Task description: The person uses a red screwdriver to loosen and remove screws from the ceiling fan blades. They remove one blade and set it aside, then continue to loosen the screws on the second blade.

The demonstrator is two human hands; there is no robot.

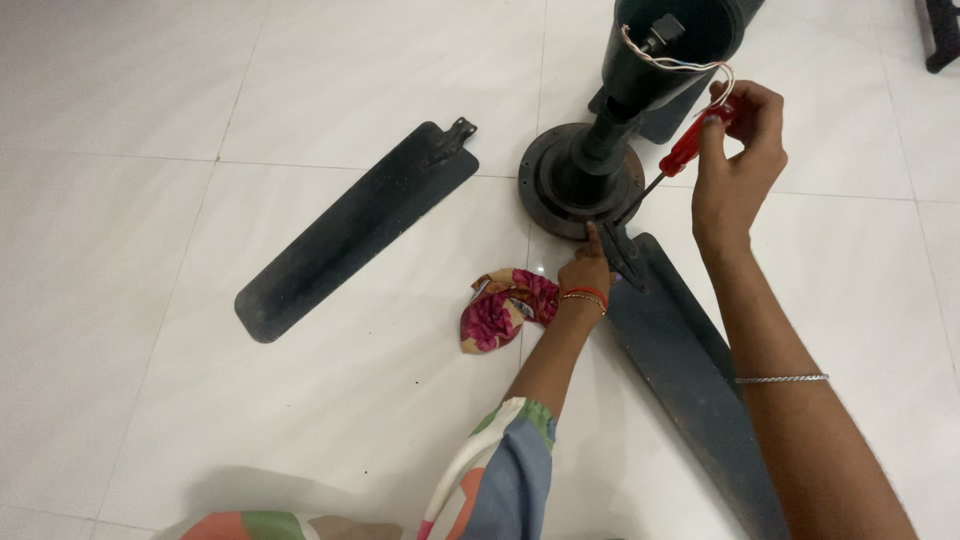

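1. A dismantled ceiling fan is seen on the white tiled floor (300, 90); its dark round motor housing (560, 185) sits top centre with the downrod (625, 95) rising toward the camera.
2. The canopy cup (690, 25) is seen at the rod's upper end, and thin wires (680, 63) are looped out of it.
3. A red-handled screwdriver (690, 148) is gripped in the right hand (735, 170), fingers clenched around the handle, the dark shaft angled down and left toward the edge of the motor housing.
4. The left hand (585, 272) is pressed down just below the housing, index finger stretched out to the spot where the blade bracket (618, 250) meets the motor; the other fingers are curled in, and nothing can be seen grasped in them.
5. One fan blade (690, 370) is laid from that bracket toward the lower right, between the two forearms.
6. A second, detached blade (350, 235) is laid flat well to the left, its metal bracket end pointing toward the housing.
7. A crumpled floral cloth (500, 310) is found just beside the left wrist, on the floor.
8. A bangle is worn on each wrist.
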